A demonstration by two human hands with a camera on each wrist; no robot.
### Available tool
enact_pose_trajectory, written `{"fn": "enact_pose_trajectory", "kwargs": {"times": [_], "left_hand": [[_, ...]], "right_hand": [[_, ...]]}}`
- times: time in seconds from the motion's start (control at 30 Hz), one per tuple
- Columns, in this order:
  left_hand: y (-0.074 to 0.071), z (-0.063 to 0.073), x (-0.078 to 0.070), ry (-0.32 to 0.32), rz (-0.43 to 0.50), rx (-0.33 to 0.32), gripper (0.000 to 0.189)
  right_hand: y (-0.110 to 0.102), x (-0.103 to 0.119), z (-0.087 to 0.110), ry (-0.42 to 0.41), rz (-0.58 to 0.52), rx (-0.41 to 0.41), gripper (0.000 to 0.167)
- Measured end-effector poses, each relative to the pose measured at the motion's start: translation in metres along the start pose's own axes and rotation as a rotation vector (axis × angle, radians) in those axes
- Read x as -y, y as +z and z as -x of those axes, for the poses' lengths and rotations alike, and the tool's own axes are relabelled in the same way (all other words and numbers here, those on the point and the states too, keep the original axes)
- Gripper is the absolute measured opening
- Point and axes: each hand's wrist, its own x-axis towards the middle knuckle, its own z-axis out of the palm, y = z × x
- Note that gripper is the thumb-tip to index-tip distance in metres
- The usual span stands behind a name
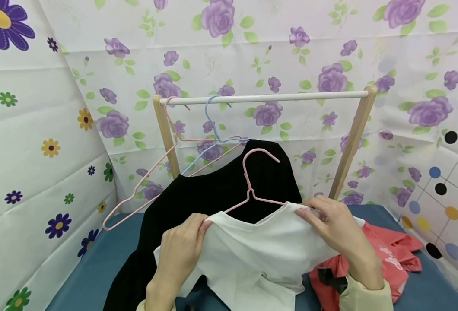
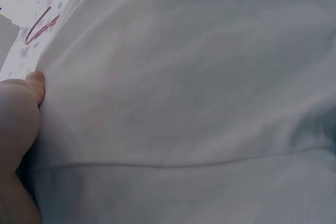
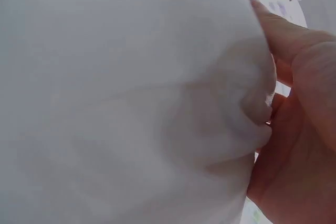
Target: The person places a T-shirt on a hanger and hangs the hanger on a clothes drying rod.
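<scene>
"Where are the 2 hands?"

"Both at the top of the white shirt [image 1: 260,246]: the left hand [image 1: 179,250] by the left end of its neckline, the right hand [image 1: 335,224] by the right end."

"How does the left hand look?"

"Back of it showing, fingers bent, thumb tucked against the index finger in a pinch. Its wrist is lower, at the shirt's left side."

"And the right?"

"Pinching too. The thumb points in toward the shirt's neckline, with the index finger stretched above it. The wrist lies lower, to the shirt's right, where a pale sleeve [image 1: 369,298] covers the forearm."
</scene>
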Motion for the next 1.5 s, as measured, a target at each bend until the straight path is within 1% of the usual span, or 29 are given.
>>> {"fn": "enact_pose_trajectory", "kwargs": {"times": [0.1, 0.2, 0.3, 0.4, 0.47, 0.57, 0.67, 0.77, 0.87, 0.97, 1.17, 1.3, 1.5], "left_hand": [[-0.002, 0.0, 0.004, -0.007, -0.01, -0.007, 0.034], [-0.004, 0.0, 0.008, -0.011, -0.017, -0.013, 0.032], [-0.005, 0.002, 0.011, -0.024, -0.017, -0.009, 0.025], [-0.005, 0.004, 0.013, -0.039, -0.017, -0.004, 0.015], [-0.006, 0.005, 0.014, -0.047, -0.02, -0.005, 0.013], [-0.007, 0.006, 0.017, -0.056, -0.032, -0.001, 0.013], [-0.008, 0.006, 0.02, -0.064, -0.046, 0.023, 0.013], [-0.009, 0.007, 0.025, -0.082, -0.044, 0.041, 0.012], [-0.011, 0.008, 0.028, -0.104, -0.031, 0.044, 0.012], [-0.012, 0.008, 0.029, -0.111, -0.025, 0.027, 0.012], [-0.016, 0.006, 0.028, -0.095, -0.03, -0.057, 0.015], [-0.017, 0.006, 0.029, -0.074, -0.052, -0.076, 0.015], [-0.018, 0.007, 0.031, -0.065, -0.06, -0.102, 0.014]], "right_hand": [[-0.003, -0.003, 0.0, 0.012, 0.024, -0.027, 0.017], [-0.004, -0.005, -0.001, 0.006, 0.034, -0.058, 0.022], [-0.004, -0.008, -0.001, 0.002, 0.045, -0.092, 0.023], [-0.004, -0.008, 0.001, 0.055, 0.066, -0.128, 0.015], [-0.003, -0.008, 0.002, 0.103, 0.076, -0.148, 0.014], [-0.002, -0.007, 0.001, 0.146, 0.074, -0.174, 0.015], [-0.002, -0.008, 0.001, 0.173, 0.1, -0.215, 0.019], [-0.003, -0.01, 0.002, 0.21, 0.112, -0.262, 0.022], [-0.004, -0.012, 0.003, 0.229, 0.099, -0.284, 0.022], [-0.004, -0.015, 0.003, 0.235, 0.075, -0.272, 0.02], [0.002, -0.029, 0.005, 0.257, 0.033, -0.198, 0.013], [0.006, -0.039, 0.009, 0.282, 0.034, -0.156, 0.012], [0.009, -0.055, 0.011, 0.295, 0.045, -0.136, 0.014]]}}
